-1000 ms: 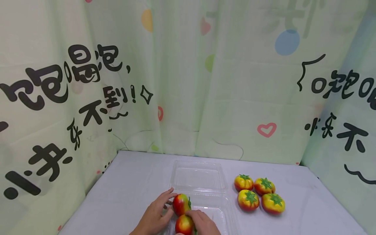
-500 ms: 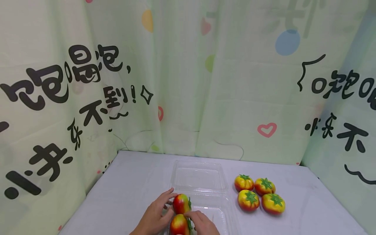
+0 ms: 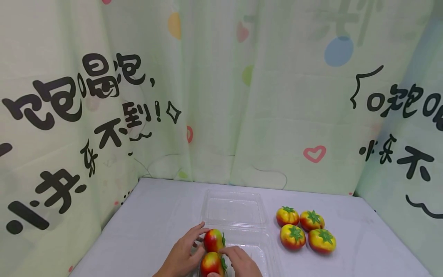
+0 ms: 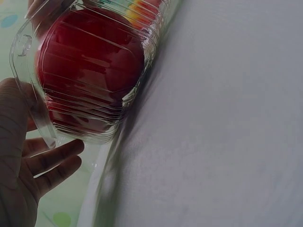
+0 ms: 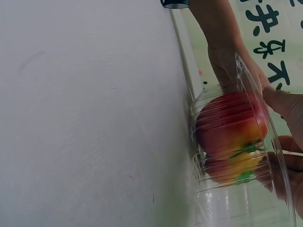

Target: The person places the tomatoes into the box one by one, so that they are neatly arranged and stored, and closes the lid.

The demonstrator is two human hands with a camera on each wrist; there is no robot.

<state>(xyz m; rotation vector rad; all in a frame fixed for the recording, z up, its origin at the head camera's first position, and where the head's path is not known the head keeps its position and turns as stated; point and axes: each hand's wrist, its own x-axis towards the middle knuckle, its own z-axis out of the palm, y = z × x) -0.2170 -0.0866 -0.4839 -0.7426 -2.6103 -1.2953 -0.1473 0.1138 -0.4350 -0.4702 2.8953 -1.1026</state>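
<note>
Currently L grip (image 3: 184,250) apart at box (image 3: 254,248), R grip (image 3: 242,262) round near fruit (image 3: 210,263), "不到!" txt (image 3: 130,114) on curtain (image 3: 211,88)

1. A pale, smooth surface (image 3: 145,227), its far edge against the curtain.
2. A light green curtain (image 3: 214,96), hanging in soft folds behind the surface and along both sides.
3. Bold black lettering (image 3: 111,129) printed across the curtain's left side.
4. More black characters (image 3: 415,156) at right.
5. A pink outlined heart (image 3: 315,149).
6. A blue circle (image 3: 338,51), high at right.
7. A yellow-orange half-round (image 3: 175,25), upper left of centre.
</note>
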